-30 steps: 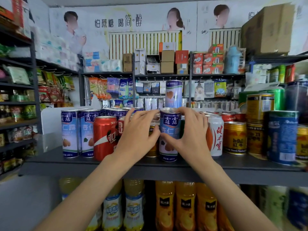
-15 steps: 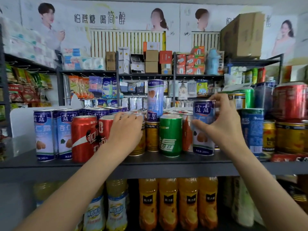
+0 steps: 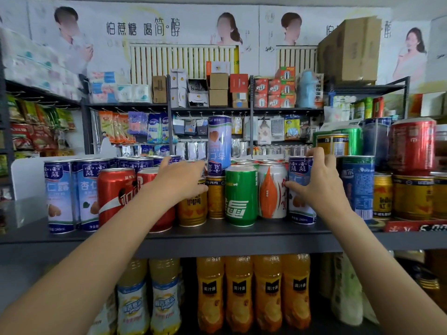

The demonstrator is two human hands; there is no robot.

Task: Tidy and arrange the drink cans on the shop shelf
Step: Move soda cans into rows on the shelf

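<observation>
tall blue-and-white almond-drink can (image 3: pixel 300 189) upright at dark metal shelf (image 3: pixel 217 234) front edge, just right of white-orange can (image 3: pixel 272 191) | right hand (image 3: pixel 320 183) wrapped round it | left hand (image 3: pixel 180 182) curled on squat gold can (image 3: pixel 192 209) | green can (image 3: pixel 240 195) between

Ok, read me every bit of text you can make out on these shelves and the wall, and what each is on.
"怕蔗糖 喝简·醇": wall poster.
"杏仁露": blue-white can, far left.
"240mL": foot of the held can in the right hand.
"美汁源": orange bottles, lower shelf.
Too blurred to read: gold can at the left hand, red price strip.
</observation>
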